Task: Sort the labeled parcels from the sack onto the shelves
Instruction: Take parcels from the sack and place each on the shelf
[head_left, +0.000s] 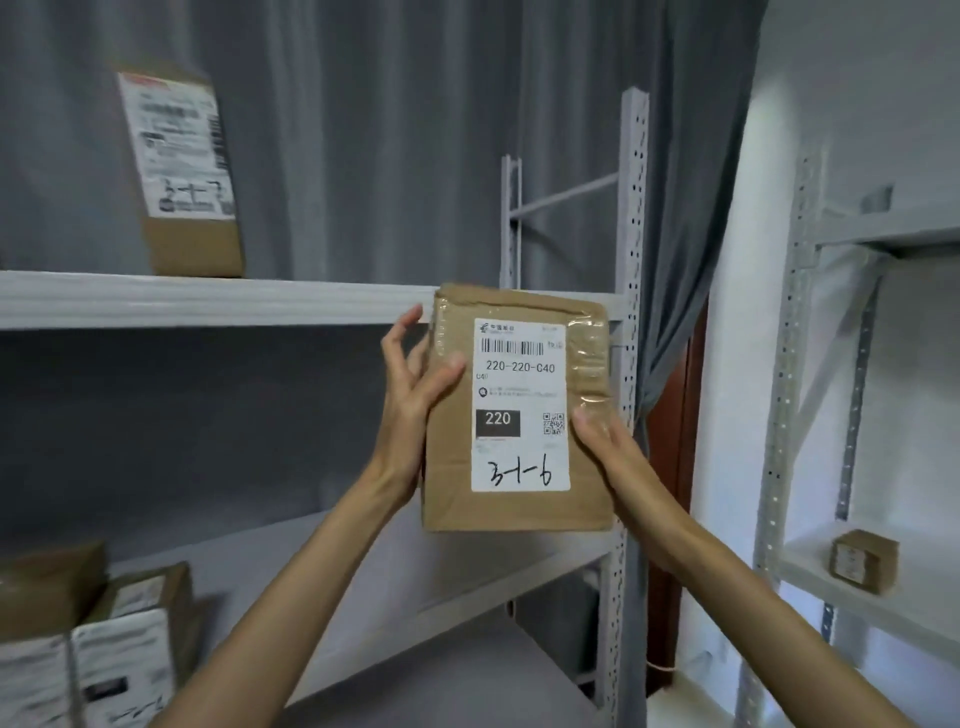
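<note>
I hold a brown cardboard parcel (519, 410) upright in front of the grey shelving, its white label facing me with "220-220-C40" printed and "3-1-6" handwritten. My left hand (415, 395) grips its left edge, thumb on the front and fingers partly spread behind. My right hand (597, 431) grips the lower right edge, thumb on the taped front. The parcel hangs in the air at the height of the upper shelf board (208, 299), above the middle shelf board (415, 561).
A labeled box (182, 171) stands on the upper shelf at the left. Several labeled parcels (93, 649) sit at the lower left. A second rack at the right carries a small box (863, 561). A perforated upright post (631, 260) stands right behind the parcel.
</note>
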